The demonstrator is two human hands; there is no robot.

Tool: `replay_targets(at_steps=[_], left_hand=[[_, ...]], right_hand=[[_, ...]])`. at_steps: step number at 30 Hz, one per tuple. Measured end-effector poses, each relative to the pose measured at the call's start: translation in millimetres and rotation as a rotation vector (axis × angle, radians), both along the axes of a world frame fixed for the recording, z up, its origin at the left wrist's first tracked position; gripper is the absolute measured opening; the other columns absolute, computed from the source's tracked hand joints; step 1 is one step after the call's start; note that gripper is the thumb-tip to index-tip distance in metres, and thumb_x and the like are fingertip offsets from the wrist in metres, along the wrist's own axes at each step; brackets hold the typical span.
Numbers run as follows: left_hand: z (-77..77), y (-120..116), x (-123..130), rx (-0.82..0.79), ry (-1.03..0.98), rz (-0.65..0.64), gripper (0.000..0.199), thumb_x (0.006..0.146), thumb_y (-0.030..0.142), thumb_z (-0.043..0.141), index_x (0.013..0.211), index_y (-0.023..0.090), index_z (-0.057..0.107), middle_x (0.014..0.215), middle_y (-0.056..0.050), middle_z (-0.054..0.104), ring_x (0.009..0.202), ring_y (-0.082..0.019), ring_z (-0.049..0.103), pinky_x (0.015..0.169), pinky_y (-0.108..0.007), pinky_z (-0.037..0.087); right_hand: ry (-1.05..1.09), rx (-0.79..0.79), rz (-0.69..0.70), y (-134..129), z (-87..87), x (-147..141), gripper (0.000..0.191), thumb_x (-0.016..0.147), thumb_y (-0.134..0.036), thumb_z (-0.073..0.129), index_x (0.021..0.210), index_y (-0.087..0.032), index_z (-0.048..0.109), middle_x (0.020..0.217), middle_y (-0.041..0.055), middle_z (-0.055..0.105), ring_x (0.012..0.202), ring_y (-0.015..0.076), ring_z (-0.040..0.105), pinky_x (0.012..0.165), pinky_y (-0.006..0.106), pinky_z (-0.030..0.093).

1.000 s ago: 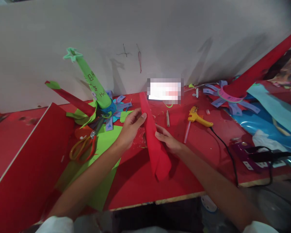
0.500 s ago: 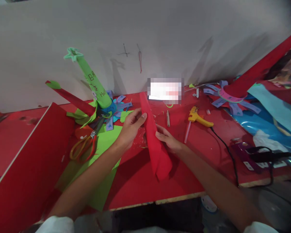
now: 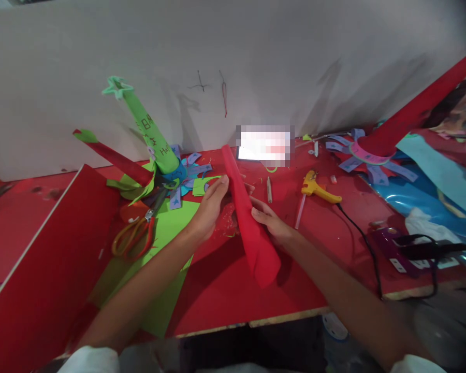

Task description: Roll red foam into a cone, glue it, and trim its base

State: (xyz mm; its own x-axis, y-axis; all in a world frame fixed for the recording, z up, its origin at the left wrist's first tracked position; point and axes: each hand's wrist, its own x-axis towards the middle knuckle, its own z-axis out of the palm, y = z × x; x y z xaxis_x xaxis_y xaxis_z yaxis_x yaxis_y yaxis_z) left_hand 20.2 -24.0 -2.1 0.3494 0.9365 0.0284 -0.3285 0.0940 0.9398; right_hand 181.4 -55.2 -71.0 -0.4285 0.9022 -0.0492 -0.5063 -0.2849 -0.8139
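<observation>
Between my hands is a red paper cone (image 3: 252, 233), rolled narrow at the far end and wide at the end near me. My left hand (image 3: 212, 207) grips its upper left side, thumb on top and fingertips showing past the far side. Lower down on the right, my right hand (image 3: 270, 220) closes on the cone, thumb on top and part of the fingers hidden beneath it. The cone is held over the red table (image 3: 225, 305). Left of it lie light green paper sheets (image 3: 166, 280) and orange-handled scissors (image 3: 135, 235).
A yellow glue gun (image 3: 320, 189) with a black cord lies at right, near a penknife-like tool (image 3: 269, 190). A blurred lit screen (image 3: 266, 145) leans on the wall. Decorated green (image 3: 151, 129) and red (image 3: 415, 111) cones stand either side. A red board (image 3: 50, 269) rises at left.
The cone has turned slightly in my hands, its wide end shifting right and its tip a little left. My left hand has slid slightly along its side.
</observation>
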Motion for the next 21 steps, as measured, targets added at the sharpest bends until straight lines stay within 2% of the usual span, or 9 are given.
replay_targets(at_steps=[2, 5, 8, 12, 14, 17, 19, 21], left_hand=[[0.8, -2, 1, -0.003, 0.020, -0.002, 0.044, 0.089, 0.057, 0.073, 0.109, 0.019, 0.069, 0.110, -0.011, 0.078, 0.104, -0.026, 0.074, 0.081, -0.033, 0.060], [0.4, -4, 1, -0.004, 0.078, 0.018, 0.044, 0.081, 0.042, 0.086, 0.113, 0.019, 0.067, 0.108, -0.009, 0.078, 0.102, -0.023, 0.074, 0.083, -0.031, 0.058], [-2.0, 0, -1, -0.052, 0.053, 0.051, 0.038, 0.082, 0.037, 0.085, 0.110, 0.018, 0.067, 0.103, -0.008, 0.078, 0.096, -0.022, 0.075, 0.083, -0.031, 0.058], [-5.6, 18, -12, -0.128, -0.108, 0.160, 0.028, 0.083, 0.030, 0.080, 0.106, 0.019, 0.068, 0.100, -0.007, 0.077, 0.094, -0.022, 0.074, 0.082, -0.033, 0.059], [-7.3, 32, -21, -0.163, -0.197, 0.230, 0.021, 0.086, 0.026, 0.074, 0.104, 0.018, 0.068, 0.101, -0.006, 0.076, 0.094, -0.020, 0.073, 0.083, -0.031, 0.059], [-11.0, 53, -39, -0.234, -0.313, 0.352, 0.009, 0.087, 0.019, 0.066, 0.096, 0.018, 0.067, 0.090, -0.002, 0.073, 0.085, -0.015, 0.071, 0.082, -0.028, 0.058], [-14.1, 64, -50, -0.231, -0.387, 0.443, 0.008, 0.088, 0.016, 0.061, 0.093, 0.018, 0.066, 0.083, -0.001, 0.069, 0.080, -0.013, 0.070, 0.083, -0.027, 0.058], [-16.5, 72, -59, -0.216, -0.399, 0.521, 0.005, 0.088, 0.016, 0.061, 0.090, 0.019, 0.065, 0.079, 0.000, 0.066, 0.074, -0.012, 0.067, 0.081, -0.027, 0.058]], right_hand=[[-0.034, 0.018, -0.017, 2, -1.2, 0, 0.065, 0.076, -0.057, 0.087, 0.129, -0.027, 0.066, 0.106, 0.0031, 0.077, 0.079, 0.0149, 0.072, 0.070, 0.025, 0.059], [-0.095, 0.052, -0.021, 4, -3.4, -2, 0.069, 0.073, -0.061, 0.087, 0.130, -0.029, 0.067, 0.119, 0.0048, 0.075, 0.098, 0.0208, 0.073, 0.081, 0.030, 0.060], [-0.138, 0.052, -0.027, 7, -2.7, -4, 0.068, 0.076, -0.071, 0.080, 0.130, -0.031, 0.068, 0.121, 0.0051, 0.075, 0.106, 0.0238, 0.072, 0.090, 0.036, 0.059], [-0.154, 0.099, -0.148, 16, 1.2, -2, 0.062, 0.086, -0.081, 0.061, 0.120, -0.030, 0.072, 0.125, 0.0053, 0.073, 0.111, 0.0230, 0.069, 0.098, 0.037, 0.055], [-0.161, 0.061, -0.238, 23, 1.1, 3, 0.060, 0.090, -0.081, 0.055, 0.111, -0.028, 0.073, 0.113, 0.0051, 0.074, 0.098, 0.0202, 0.069, 0.089, 0.034, 0.056], [-0.183, -0.031, -0.349, 31, -3.1, 11, 0.060, 0.090, -0.083, 0.052, 0.093, -0.025, 0.068, 0.077, 0.0007, 0.066, 0.067, 0.0145, 0.060, 0.065, 0.029, 0.050], [-0.203, -0.040, -0.331, 33, -6.9, 13, 0.062, 0.089, -0.085, 0.049, 0.093, -0.025, 0.064, 0.065, -0.0024, 0.059, 0.056, 0.0135, 0.053, 0.055, 0.028, 0.043], [-0.240, 0.007, -0.334, 32, -10.6, 11, 0.061, 0.087, -0.085, 0.052, 0.097, -0.026, 0.063, 0.062, -0.0031, 0.058, 0.054, 0.0141, 0.053, 0.052, 0.028, 0.040]])
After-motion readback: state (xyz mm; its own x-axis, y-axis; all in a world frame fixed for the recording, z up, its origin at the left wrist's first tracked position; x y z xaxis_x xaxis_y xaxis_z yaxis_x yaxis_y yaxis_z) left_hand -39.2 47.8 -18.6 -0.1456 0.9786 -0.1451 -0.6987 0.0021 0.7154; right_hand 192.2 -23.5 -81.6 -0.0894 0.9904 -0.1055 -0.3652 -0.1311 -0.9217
